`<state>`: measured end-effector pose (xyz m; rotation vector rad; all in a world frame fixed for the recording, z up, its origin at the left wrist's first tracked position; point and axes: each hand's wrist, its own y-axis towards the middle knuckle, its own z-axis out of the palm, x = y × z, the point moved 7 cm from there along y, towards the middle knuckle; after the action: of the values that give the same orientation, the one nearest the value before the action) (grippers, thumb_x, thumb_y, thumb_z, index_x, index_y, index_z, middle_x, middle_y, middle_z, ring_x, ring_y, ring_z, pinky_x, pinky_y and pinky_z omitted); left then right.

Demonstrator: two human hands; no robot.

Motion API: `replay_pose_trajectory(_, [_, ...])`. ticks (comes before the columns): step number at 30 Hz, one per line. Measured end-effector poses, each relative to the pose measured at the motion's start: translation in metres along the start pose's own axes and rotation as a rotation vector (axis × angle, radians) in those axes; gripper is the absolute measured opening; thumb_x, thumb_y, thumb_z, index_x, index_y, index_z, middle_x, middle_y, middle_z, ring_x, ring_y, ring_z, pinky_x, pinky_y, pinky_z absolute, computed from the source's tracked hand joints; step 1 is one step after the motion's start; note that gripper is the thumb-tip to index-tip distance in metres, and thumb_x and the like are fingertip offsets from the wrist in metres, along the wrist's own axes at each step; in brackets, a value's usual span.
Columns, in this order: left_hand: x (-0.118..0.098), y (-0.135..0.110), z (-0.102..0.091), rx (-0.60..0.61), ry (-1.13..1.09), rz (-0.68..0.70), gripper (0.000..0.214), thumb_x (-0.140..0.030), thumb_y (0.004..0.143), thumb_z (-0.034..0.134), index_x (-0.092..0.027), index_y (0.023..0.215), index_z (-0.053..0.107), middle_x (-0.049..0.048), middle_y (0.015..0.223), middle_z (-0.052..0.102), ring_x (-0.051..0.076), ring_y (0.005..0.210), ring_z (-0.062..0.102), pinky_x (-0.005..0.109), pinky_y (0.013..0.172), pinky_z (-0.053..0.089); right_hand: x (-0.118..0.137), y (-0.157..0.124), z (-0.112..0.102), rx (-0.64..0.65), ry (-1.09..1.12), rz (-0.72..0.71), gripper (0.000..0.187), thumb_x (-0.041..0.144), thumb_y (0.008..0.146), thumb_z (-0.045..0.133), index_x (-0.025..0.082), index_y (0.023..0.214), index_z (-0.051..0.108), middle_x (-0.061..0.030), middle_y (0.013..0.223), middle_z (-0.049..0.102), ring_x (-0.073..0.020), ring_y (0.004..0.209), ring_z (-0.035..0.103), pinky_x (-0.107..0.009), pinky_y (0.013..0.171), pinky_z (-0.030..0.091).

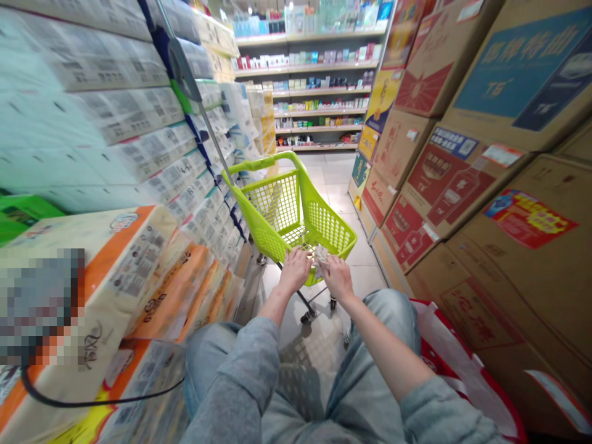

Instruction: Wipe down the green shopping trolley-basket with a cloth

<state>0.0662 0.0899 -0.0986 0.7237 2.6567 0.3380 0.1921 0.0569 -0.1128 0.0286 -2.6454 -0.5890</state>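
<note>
A lime-green plastic shopping cart point(277, 209) on small wheels stands in a narrow aisle in front of me. My left hand point(295, 269) rests on its near rim with the fingers curled over the edge. My right hand point(337, 276) is beside it, fingers closed on a small crumpled whitish item point(320, 256) at the rim; what the item is cannot be made out. Both arms wear grey sleeves, and my knees in light jeans show below.
Stacked packs of tissue paper point(139, 154) wall the left side. Cardboard cartons point(462, 172) pile up on the right. A red-and-white bag point(457, 364) lies by my right leg. Shelves of goods point(319, 80) close the far end of the tiled aisle.
</note>
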Motion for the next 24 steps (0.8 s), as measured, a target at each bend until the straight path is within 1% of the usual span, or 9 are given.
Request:
replay_pose_trajectory(3, [0.010, 0.003, -0.006, 0.047, -0.039, 0.035, 0.032, -0.031, 0.096, 0.035, -0.022, 0.121, 0.052, 0.0067, 0.127, 0.058, 0.020, 0.131, 0.041, 0.047, 0.112, 0.029, -0.007, 0.009, 0.004, 0.032, -0.007, -0.033, 0.023, 0.030, 0.093, 0.043, 0.017, 0.094, 0.062, -0.0096, 0.093, 0.063, -0.0215, 0.087, 0.051, -0.031, 0.076, 0.037])
replay_pose_trajectory(5, [0.017, 0.005, -0.013, 0.050, -0.006, 0.061, 0.033, -0.031, 0.096, 0.035, -0.022, 0.122, 0.054, 0.0066, 0.134, 0.054, 0.019, 0.133, 0.039, 0.043, 0.112, 0.030, -0.011, 0.013, 0.008, 0.034, 0.019, -0.063, 0.025, 0.030, 0.094, 0.042, 0.017, 0.092, 0.063, -0.0086, 0.092, 0.063, -0.0206, 0.086, 0.050, -0.030, 0.077, 0.036])
replay_pose_trajectory(6, [0.021, 0.006, -0.017, 0.041, 0.031, 0.069, 0.033, -0.031, 0.096, 0.036, -0.023, 0.121, 0.055, 0.0067, 0.136, 0.052, 0.019, 0.134, 0.037, 0.043, 0.112, 0.029, -0.013, 0.014, 0.010, 0.034, 0.033, -0.080, 0.026, 0.030, 0.094, 0.041, 0.017, 0.091, 0.064, -0.0082, 0.091, 0.063, -0.0202, 0.085, 0.050, -0.031, 0.077, 0.036])
replay_pose_trajectory(8, [0.028, 0.007, -0.025, 0.017, 0.111, 0.076, 0.031, -0.033, 0.095, 0.039, -0.024, 0.118, 0.058, 0.0062, 0.137, 0.052, 0.021, 0.136, 0.036, 0.047, 0.114, 0.024, -0.016, 0.016, 0.013, 0.031, 0.063, -0.116, 0.029, 0.028, 0.095, 0.039, 0.017, 0.092, 0.065, -0.0076, 0.090, 0.063, -0.0197, 0.085, 0.049, -0.031, 0.079, 0.035])
replay_pose_trajectory(11, [0.031, 0.010, -0.032, 0.025, 0.181, 0.117, 0.030, -0.036, 0.094, 0.042, -0.026, 0.116, 0.059, 0.0044, 0.129, 0.058, 0.022, 0.134, 0.038, 0.053, 0.116, 0.015, -0.017, 0.017, 0.014, 0.030, 0.117, -0.179, 0.030, 0.025, 0.094, 0.038, 0.019, 0.096, 0.067, -0.0064, 0.091, 0.063, -0.0196, 0.085, 0.049, -0.032, 0.080, 0.035])
replay_pose_trajectory(13, [0.030, 0.012, -0.034, 0.043, 0.192, 0.146, 0.028, -0.038, 0.094, 0.044, -0.028, 0.114, 0.061, 0.0037, 0.121, 0.062, 0.021, 0.131, 0.041, 0.052, 0.116, 0.014, -0.018, 0.017, 0.012, 0.035, 0.151, -0.197, 0.029, 0.022, 0.093, 0.039, 0.020, 0.099, 0.067, -0.0059, 0.091, 0.063, -0.0197, 0.085, 0.050, -0.032, 0.080, 0.036])
replay_pose_trajectory(17, [0.022, 0.017, -0.038, 0.060, 0.184, 0.211, 0.026, -0.042, 0.092, 0.047, -0.028, 0.106, 0.064, 0.0030, 0.108, 0.065, 0.020, 0.121, 0.047, 0.048, 0.115, 0.019, -0.025, 0.018, 0.005, 0.053, 0.209, -0.185, 0.028, 0.020, 0.089, 0.042, 0.021, 0.098, 0.068, -0.0050, 0.089, 0.063, -0.0193, 0.084, 0.049, -0.031, 0.080, 0.036])
replay_pose_trajectory(20, [0.013, 0.019, -0.037, 0.068, 0.175, 0.251, 0.027, -0.044, 0.092, 0.047, -0.028, 0.105, 0.064, 0.0027, 0.105, 0.064, 0.020, 0.116, 0.048, 0.047, 0.115, 0.020, -0.036, 0.020, 0.002, 0.069, 0.232, -0.163, 0.027, 0.020, 0.088, 0.043, 0.021, 0.095, 0.069, -0.0044, 0.086, 0.063, -0.0195, 0.084, 0.049, -0.031, 0.079, 0.037])
replay_pose_trajectory(24, [0.002, 0.022, -0.030, 0.093, 0.165, 0.282, 0.030, -0.044, 0.093, 0.044, -0.027, 0.108, 0.064, 0.0031, 0.107, 0.064, 0.021, 0.113, 0.048, 0.046, 0.113, 0.020, -0.057, 0.023, -0.001, 0.060, 0.247, -0.145, 0.029, 0.021, 0.088, 0.040, 0.020, 0.093, 0.068, -0.0040, 0.083, 0.063, -0.0195, 0.082, 0.050, -0.031, 0.078, 0.038])
